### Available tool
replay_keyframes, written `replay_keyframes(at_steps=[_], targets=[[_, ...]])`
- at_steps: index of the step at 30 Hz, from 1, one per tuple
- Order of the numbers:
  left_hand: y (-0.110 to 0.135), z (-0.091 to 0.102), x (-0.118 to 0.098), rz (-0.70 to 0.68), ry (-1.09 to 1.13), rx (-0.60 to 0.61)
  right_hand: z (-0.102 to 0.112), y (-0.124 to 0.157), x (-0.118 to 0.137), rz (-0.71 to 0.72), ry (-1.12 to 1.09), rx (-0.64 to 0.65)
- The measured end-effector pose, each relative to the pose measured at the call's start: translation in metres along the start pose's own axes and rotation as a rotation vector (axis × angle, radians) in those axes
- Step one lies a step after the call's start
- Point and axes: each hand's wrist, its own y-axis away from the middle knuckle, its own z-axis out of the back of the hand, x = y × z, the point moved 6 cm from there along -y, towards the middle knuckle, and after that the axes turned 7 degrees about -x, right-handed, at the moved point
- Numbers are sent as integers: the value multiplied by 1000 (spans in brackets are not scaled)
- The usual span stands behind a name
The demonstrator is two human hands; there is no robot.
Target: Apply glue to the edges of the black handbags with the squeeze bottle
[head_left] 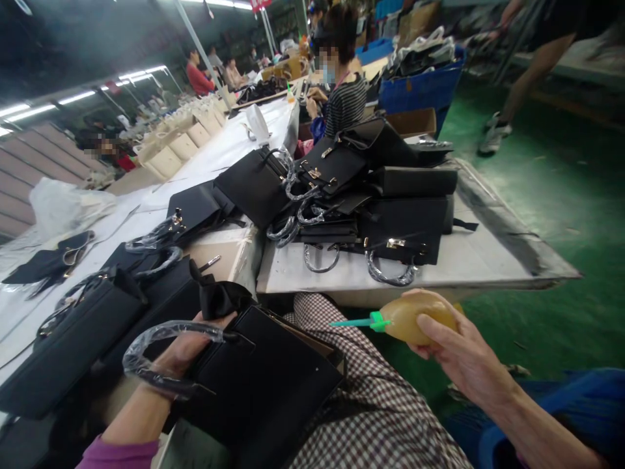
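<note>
My right hand is curling firmly around a squeeze bottle of amber liquid, its green nozzle pointing left above my checked trousers. A black handbag is resting on my lap. My left hand is lying against it, behind the plastic-wrapped handle; its fingers are mostly hiding, so I cannot tell how closed they are. More black handbags are lying piled on the table ahead.

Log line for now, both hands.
Left hand: on black bag, grip partly hidden; right hand: gripping amber squeeze bottle, nozzle toward bag; table: more black bags piled
</note>
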Motion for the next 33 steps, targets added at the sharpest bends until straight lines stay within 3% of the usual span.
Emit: replay_keyframes(at_steps=[6,9,12,16,25,33], targets=[[-10,-5,-1,-21,-1,61,-9,-9,1,242,489,56],[-12,-3,4,-20,-5,68,-20,-9,-1,338,562,163],[-15,0,12,21,-24,60,-30,-6,0,520,633,257],[-15,-1,13,26,-7,71,-39,-2,2,709,687,299],[-9,-11,-8,-16,-33,48,-48,1,6,760,724,348],[-17,-3,10,-3,-23,67,-40,3,6,741,804,366]])
